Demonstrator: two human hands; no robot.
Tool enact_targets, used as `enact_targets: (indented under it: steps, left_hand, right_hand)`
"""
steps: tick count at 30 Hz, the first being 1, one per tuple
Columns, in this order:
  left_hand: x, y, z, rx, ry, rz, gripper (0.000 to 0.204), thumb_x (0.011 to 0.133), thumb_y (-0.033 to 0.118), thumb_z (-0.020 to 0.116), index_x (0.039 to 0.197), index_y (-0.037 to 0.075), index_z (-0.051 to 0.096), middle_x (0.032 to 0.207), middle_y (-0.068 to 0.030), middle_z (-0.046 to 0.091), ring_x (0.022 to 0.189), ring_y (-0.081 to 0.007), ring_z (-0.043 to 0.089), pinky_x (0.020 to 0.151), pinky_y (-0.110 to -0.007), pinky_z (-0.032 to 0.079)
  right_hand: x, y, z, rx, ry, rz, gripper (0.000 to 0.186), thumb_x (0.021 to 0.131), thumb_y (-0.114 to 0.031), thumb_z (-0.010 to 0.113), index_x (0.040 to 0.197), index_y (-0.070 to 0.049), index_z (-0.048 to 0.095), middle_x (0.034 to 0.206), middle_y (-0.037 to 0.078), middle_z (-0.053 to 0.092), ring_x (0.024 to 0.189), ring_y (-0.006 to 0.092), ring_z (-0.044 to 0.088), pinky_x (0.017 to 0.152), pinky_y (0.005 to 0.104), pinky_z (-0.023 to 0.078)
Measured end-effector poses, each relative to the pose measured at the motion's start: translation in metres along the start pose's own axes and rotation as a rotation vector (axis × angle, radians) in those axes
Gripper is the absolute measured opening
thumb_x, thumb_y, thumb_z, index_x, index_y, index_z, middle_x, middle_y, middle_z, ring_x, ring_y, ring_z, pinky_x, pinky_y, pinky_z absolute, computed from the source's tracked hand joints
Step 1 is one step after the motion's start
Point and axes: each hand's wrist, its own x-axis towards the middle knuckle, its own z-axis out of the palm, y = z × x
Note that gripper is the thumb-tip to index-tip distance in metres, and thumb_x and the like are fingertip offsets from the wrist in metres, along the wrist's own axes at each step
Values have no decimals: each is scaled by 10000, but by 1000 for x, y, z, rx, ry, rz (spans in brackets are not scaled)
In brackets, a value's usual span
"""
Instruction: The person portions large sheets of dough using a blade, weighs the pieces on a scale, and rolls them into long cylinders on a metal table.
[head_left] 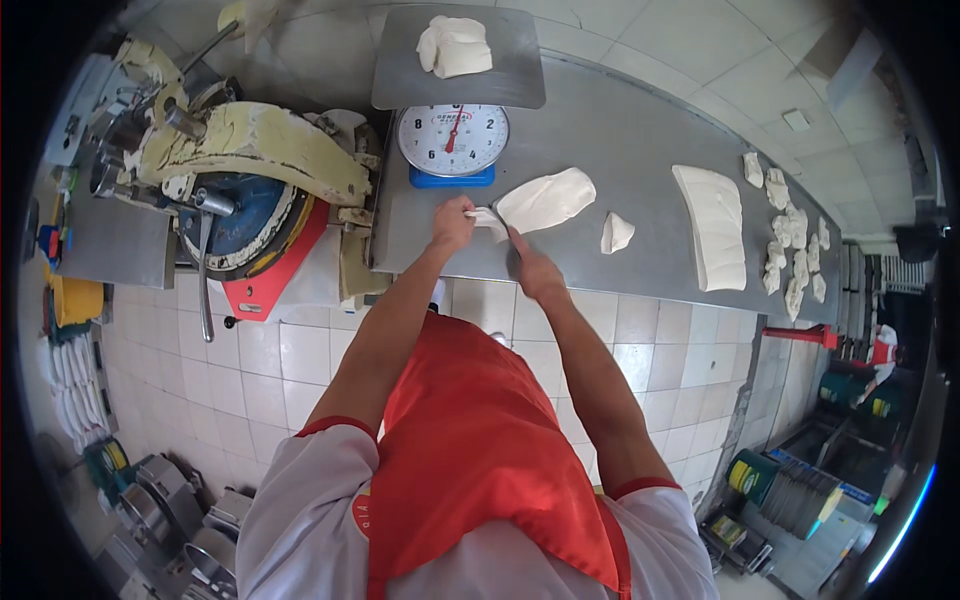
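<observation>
My left hand (455,222) pinches the end of a small strip of dough (490,226) at the near edge of the steel table. My right hand (538,270) is closed on a thin, dark, blade-like tool (514,238), seen nearly edge-on; its exact kind does not show. The tool's tip is between the strip and a larger oblong of dough (548,200). Behind my hands stands a dial scale (453,142) with a blue base. On its metal pan (515,75) rests a lump of dough (458,47). A small dough piece (617,233) lies farther right.
A long dough slab (712,228) and several small dough pieces (790,228) lie toward the right end of the steel table (640,150). Close on the left stands a cream, red and blue machine (250,150) with a long lever. Tiled floor (650,345) shows below the table's near edge.
</observation>
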Motion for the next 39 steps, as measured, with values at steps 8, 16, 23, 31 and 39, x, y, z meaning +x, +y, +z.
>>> enact_targets:
  steps: [8, 16, 23, 31, 39]
  left_hand:
    - [12, 87, -142, -58, 241, 691, 186, 804, -15, 654, 961, 82, 680, 856, -138, 637, 864, -336, 656, 773, -420, 519]
    - [160, 180, -269, 45, 238, 533, 324, 907, 82, 655, 1228, 87, 690, 1051, -97, 755, 925, -174, 706, 848, -313, 542]
    - [168, 198, -263, 212, 225, 341, 351, 853, 99, 672, 1195, 129, 744, 1058, -99, 765, 900, -210, 727, 841, -335, 558]
    - [164, 210, -274, 299, 294, 429, 397, 823, 265, 710, 1204, 159, 748, 1196, -124, 732, 1079, -273, 708, 955, -351, 535]
    - [170, 187, -291, 268, 409, 434, 638, 849, 501, 718, 1354, 119, 647, 1131, -107, 751, 1027, -273, 707, 887, -406, 550]
  right_hand:
    - [-155, 97, 77, 250, 48, 139, 778, 994, -105, 519, 1607, -367, 118, 927, 314, 693, 864, 504, 669, 758, 595, 504]
    - [-196, 125, 161, 561, 356, 250, 752, 962, -29, 510, 1614, -276, 230, 957, 244, 715, 629, 334, 665, 595, 473, 518]
    - [-208, 151, 164, 688, 440, 316, 734, 983, -28, 487, 1623, -272, 223, 717, 140, 626, 588, 239, 623, 577, 431, 514]
    - [-209, 157, 157, 668, 371, 310, 752, 971, -69, 525, 1606, -321, 212, 817, 284, 677, 698, 454, 661, 626, 545, 443]
    - [-188, 142, 135, 564, 384, 224, 739, 979, -18, 500, 1619, -267, 226, 925, 185, 726, 622, 295, 643, 613, 450, 521]
